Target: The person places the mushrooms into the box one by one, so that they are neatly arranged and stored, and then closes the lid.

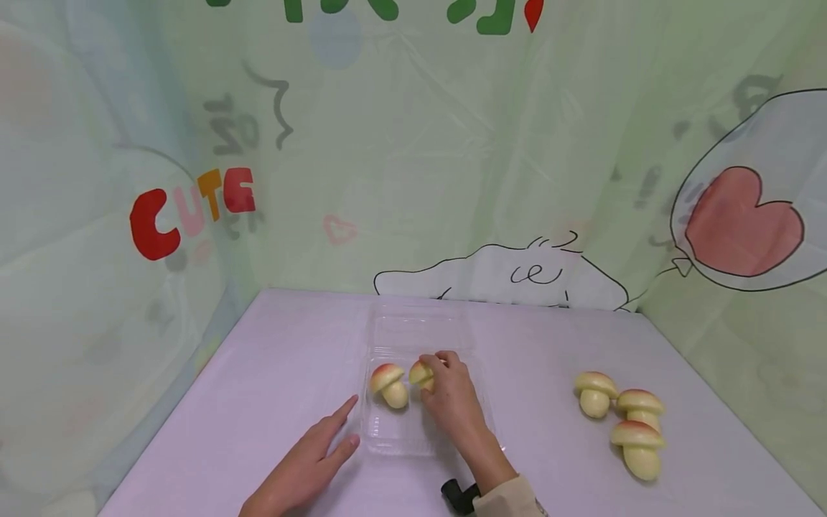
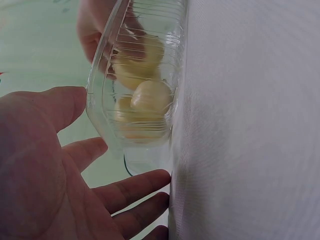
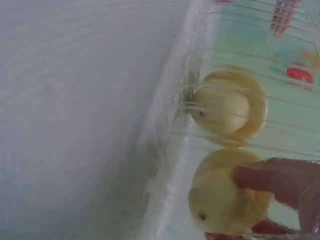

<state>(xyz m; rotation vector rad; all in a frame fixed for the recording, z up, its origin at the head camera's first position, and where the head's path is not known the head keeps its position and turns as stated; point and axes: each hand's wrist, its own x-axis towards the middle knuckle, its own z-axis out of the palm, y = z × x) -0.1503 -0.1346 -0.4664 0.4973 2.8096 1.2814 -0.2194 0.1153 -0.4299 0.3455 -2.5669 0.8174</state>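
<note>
A clear plastic clamshell box (image 1: 394, 439) lies with its lid (image 1: 420, 332) folded back on the table. Inside, at the left, rests a toy mushroom (image 1: 395, 393) with a red-tinged cap and pale stem. My right hand (image 1: 455, 399) reaches into the box and grips a second mushroom (image 3: 215, 200), its fingers covering part of the cap. In the right wrist view both mushrooms show through the ribbed side wall. My left hand (image 1: 309, 459) is at the box's left side, fingers extended, with the thumb tip close to the rim in the left wrist view.
Three more mushrooms stand together on the right of the table, one at the back (image 1: 595, 394), one behind (image 1: 639, 407) and one in front (image 1: 638, 450). A black object (image 1: 457, 495) sits by the right sleeve (image 1: 510, 500). Printed curtains (image 1: 413, 179) enclose the table (image 1: 543, 431).
</note>
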